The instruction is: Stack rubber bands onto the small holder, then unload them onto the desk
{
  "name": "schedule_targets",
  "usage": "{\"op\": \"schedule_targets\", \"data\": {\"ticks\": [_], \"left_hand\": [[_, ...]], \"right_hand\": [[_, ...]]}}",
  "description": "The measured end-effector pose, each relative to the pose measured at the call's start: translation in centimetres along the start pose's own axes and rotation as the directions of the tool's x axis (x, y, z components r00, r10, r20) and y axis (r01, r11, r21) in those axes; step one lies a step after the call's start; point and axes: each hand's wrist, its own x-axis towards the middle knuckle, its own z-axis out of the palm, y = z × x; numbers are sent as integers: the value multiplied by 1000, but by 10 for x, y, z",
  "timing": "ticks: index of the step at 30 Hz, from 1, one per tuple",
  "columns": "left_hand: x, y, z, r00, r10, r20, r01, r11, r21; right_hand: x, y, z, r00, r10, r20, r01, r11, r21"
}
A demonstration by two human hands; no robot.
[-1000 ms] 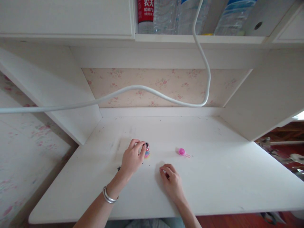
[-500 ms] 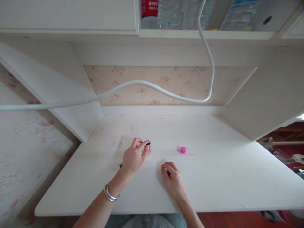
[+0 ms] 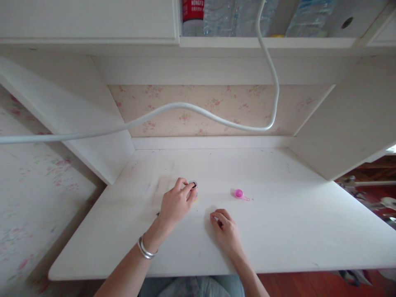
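Note:
My left hand (image 3: 177,203), with a silver bangle at its wrist, pinches a small black thing (image 3: 194,185) between thumb and fingers. This black thing is at the mouth of a small clear container (image 3: 196,195) with coloured bits in it, mostly hidden behind my fingers. My right hand (image 3: 225,230) rests on the white desk, its fingers curled and thumb tip against them; what is inside, if anything, is hidden. Beyond it to the right lies a pink round lid-like piece (image 3: 239,193) with a thin loop. A tiny dark piece (image 3: 157,214) lies beside my left wrist.
A white cable (image 3: 182,106) hangs across the view in front of the desk's back wall. Above, an open shelf (image 3: 266,42) holds clear bottles and a red-labelled bottle (image 3: 193,10). White side panels (image 3: 349,119) bound the desk (image 3: 293,231).
My left hand has shifted very slightly, still pinching the black thing at the container. My right hand stays in place. The whole view has tilted a little.

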Motion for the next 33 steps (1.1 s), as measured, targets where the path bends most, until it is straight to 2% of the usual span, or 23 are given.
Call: {"op": "schedule_targets", "data": {"ticks": [7,12,15,19,22,25,28,33], "left_hand": [[0,0,-9,998,-20,52,21,1000,-19],[-7,-7,-15,998,-57,12,58,995,-80],[-26,-19,-14,994,-108,-25,104,985,-139],[-70,-39,-7,983,-186,-1,182,963,-199],[-105,-49,1,970,-235,56,241,959,-148],[-128,-52,10,957,-272,99,276,960,-36],[-135,-51,17,950,-283,134,277,959,67],[-127,-52,23,954,-264,145,244,959,141]], "right_hand": [[-1,-1,3,999,9,47,-4,994,-114],[3,-24,19,994,-46,102,69,970,-232],[10,-44,33,983,-55,176,109,943,-315],[21,-61,46,980,-25,200,111,896,-429],[26,-64,55,985,-9,172,88,886,-456],[28,-63,63,986,-17,164,91,886,-455],[27,-61,67,986,-34,163,102,896,-432],[23,-55,65,987,-47,156,100,931,-350]]}}
